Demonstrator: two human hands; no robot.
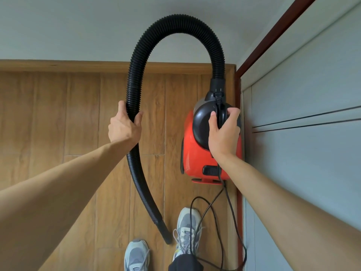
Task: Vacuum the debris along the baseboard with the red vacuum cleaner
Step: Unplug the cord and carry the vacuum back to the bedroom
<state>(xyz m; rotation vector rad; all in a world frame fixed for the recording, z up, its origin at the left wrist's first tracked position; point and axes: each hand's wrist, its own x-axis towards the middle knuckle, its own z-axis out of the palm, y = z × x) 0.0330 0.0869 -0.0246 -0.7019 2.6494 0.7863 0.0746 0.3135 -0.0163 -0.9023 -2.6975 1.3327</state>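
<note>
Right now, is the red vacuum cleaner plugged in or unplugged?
Unplugged. The plug, prongs bare, sits on the red vacuum cleaner just beyond the right hand; its cord hangs loose to the floor.

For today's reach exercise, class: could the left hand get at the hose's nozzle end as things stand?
Likely yes: nothing blocks it. The left hand grips the hose partway along; the nozzle end hangs lower, beside the shoes. It would need to regrip lower.

Right hand (223,132) gripping the black handle of the red vacuum cleaner (197,159), left hand (125,128) holding the black hose (134,85), nozzle (164,231) near grey shoes (188,229), wooden floor (68,118)
</note>
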